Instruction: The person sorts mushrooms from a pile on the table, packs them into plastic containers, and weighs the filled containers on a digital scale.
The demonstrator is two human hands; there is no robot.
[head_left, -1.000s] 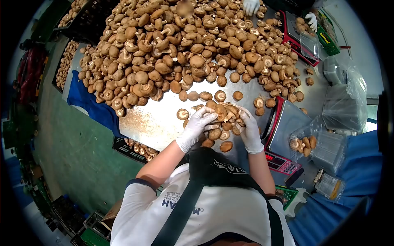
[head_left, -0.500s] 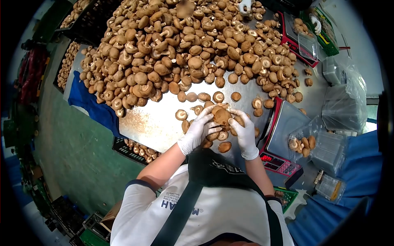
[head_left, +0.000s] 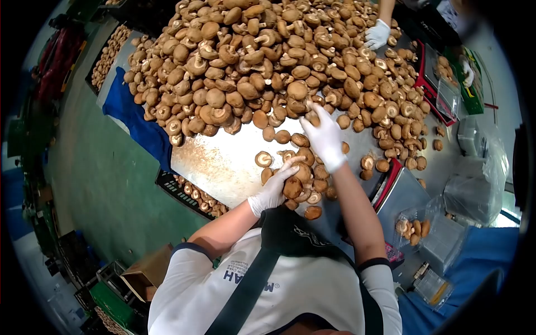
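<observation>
The left hand (head_left: 272, 191), gloved in white, has its fingers wrapped about a small cluster of mushrooms (head_left: 292, 188) just above the near part of the tabletop (head_left: 218, 162), with loose ones lying close around it. The right hand (head_left: 325, 137), also gloved, reaches farther forward, its fingers bent around a mushroom (head_left: 313, 119) at the front edge of the big pile (head_left: 240, 67); whether they grip it, I cannot tell. To the right sits a scale (head_left: 403, 190), with a clear tray (head_left: 416, 214) holding several mushrooms next to it. A blue cloth (head_left: 139, 123) hangs over the left edge, near a black crate (head_left: 181, 192) of mushrooms. Across the pile, a co-worker's gloved hand (head_left: 377, 34) rests by its far right side.
</observation>
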